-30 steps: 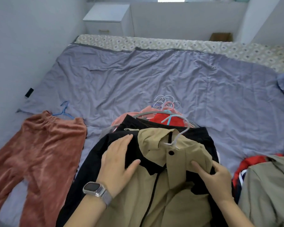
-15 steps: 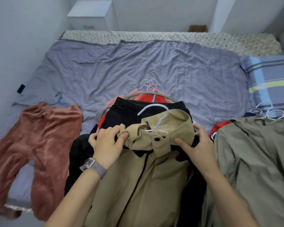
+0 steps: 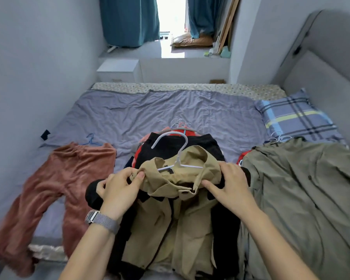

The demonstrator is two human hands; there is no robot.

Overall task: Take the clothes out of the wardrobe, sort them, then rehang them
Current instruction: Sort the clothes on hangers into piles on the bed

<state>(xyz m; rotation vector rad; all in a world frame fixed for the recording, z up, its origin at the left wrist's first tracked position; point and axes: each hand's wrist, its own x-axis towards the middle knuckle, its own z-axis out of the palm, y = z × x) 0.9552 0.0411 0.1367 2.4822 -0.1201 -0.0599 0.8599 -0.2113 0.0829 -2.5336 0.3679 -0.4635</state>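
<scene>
A tan and black jacket [image 3: 170,215] lies on top of a pile of clothes at the near edge of the bed, with a white hanger [image 3: 176,152] inside its collar. My left hand [image 3: 119,184] pinches the collar's left side. My right hand [image 3: 228,182] grips the collar's right side. Under the jacket lie black and red garments [image 3: 166,142] on several hangers. Rust-brown velvet trousers [image 3: 55,188] on a blue hanger lie spread to the left. An olive-green garment [image 3: 303,199] lies to the right, over more clothes on hangers.
The bed has a rumpled lilac sheet [image 3: 160,110] and a plaid pillow [image 3: 295,116] at the right by a grey headboard. A white nightstand [image 3: 119,70] stands beyond the bed. A small black object [image 3: 45,134] lies by the left wall.
Both hands moved from flat on the jacket up to its collar and took hold of it, lifting the collar. The view tilted up, showing the curtains and the pillow.
</scene>
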